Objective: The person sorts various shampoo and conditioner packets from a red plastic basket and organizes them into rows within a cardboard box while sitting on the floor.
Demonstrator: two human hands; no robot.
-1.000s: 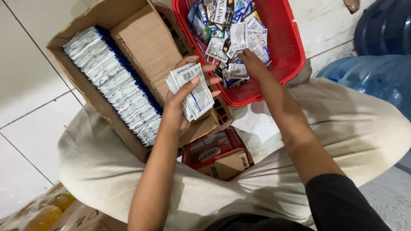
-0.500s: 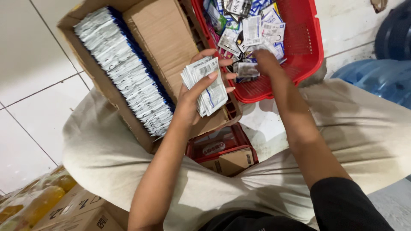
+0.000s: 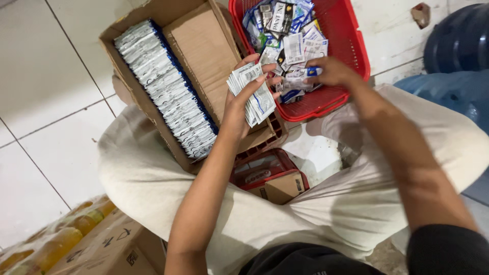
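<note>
My left hand grips a fanned stack of white and blue sachets, held over the edge of a cardboard box. Inside the box a long row of matching sachets stands on edge along its left side. My right hand reaches into a red plastic basket and pinches a white and blue sachet from the loose pile of mixed sachets there. The two hands are close together at the basket's near rim.
I sit cross-legged in light trousers on white floor tiles. A small red crate with a brown box lies between my legs. Bottled yellow drinks in a carton sit lower left. Blue water jugs stand at the right.
The view has shifted, so box and basket sit further right and lower. My right hand has drawn back from the pile toward the basket's near rim, close to my left hand's stack.
</note>
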